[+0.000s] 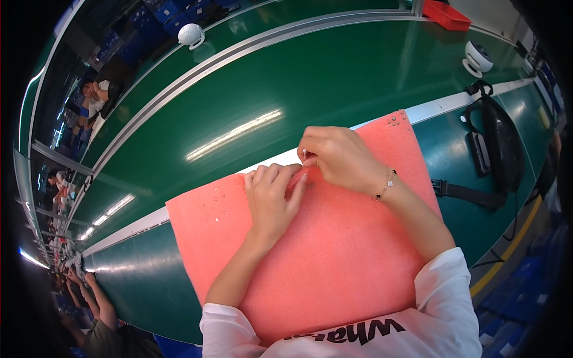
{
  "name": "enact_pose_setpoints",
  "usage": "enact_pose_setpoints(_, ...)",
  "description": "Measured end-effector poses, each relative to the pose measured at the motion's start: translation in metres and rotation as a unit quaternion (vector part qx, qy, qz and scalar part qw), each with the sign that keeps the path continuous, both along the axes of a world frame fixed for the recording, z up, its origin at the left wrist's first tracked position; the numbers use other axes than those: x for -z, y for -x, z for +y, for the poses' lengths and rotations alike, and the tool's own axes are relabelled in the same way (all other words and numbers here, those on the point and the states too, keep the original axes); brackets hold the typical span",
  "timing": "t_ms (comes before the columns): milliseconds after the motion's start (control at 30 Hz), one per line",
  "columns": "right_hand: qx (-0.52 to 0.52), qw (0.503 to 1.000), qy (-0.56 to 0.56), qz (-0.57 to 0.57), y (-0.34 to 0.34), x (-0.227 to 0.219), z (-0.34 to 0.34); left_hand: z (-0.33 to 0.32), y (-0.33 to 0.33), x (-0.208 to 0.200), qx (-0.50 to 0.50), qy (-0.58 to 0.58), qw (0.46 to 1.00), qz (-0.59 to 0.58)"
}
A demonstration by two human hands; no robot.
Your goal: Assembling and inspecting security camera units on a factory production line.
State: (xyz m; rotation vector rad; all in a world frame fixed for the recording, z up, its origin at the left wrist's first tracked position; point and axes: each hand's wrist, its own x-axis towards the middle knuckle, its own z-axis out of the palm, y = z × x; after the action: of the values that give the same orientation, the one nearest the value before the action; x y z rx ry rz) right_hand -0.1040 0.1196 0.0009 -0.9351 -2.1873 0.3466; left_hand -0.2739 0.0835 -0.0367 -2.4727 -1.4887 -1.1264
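A pink foam sheet (pixel 334 256) lies in front of me, reaching from the bench edge to my body. My left hand (pixel 268 197) is at the sheet's far edge, its thumb and forefinger closed around what looks like a raised fold of the foam. Just right of it, my right hand (pixel 340 155) is closed in a pinch, and a tiny white-tipped piece (pixel 305 153) shows at its fingertips. The fingers hide the rest of that piece. Small shiny bits (pixel 218 200) are scattered on the sheet's left part; several small metallic bits (pixel 395 121) sit at its far right corner.
Beyond the sheet runs a green belt (pixel 268 107) with metal rails. To the right lie a black pouch (pixel 501 140) with a strap and a dark oblong device (pixel 478 153). White round devices (pixel 478 58) stand farther off, near a red tray (pixel 447 15). Other people work at left.
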Motion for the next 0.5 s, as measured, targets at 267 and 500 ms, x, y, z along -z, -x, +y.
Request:
enact_pose_setpoints(267, 0.002, 1.000, -0.008, -0.009, -0.005, 0.005, 0.001, -0.001, -0.006, -0.002, 0.002, 0.000, 1.000, 0.004)
enact_pose_setpoints(500, -0.017, 0.998, 0.055, -0.031, -0.014, -0.003, 0.004, -0.001, -0.009, -0.003, 0.002, 0.011, 1.000, 0.004)
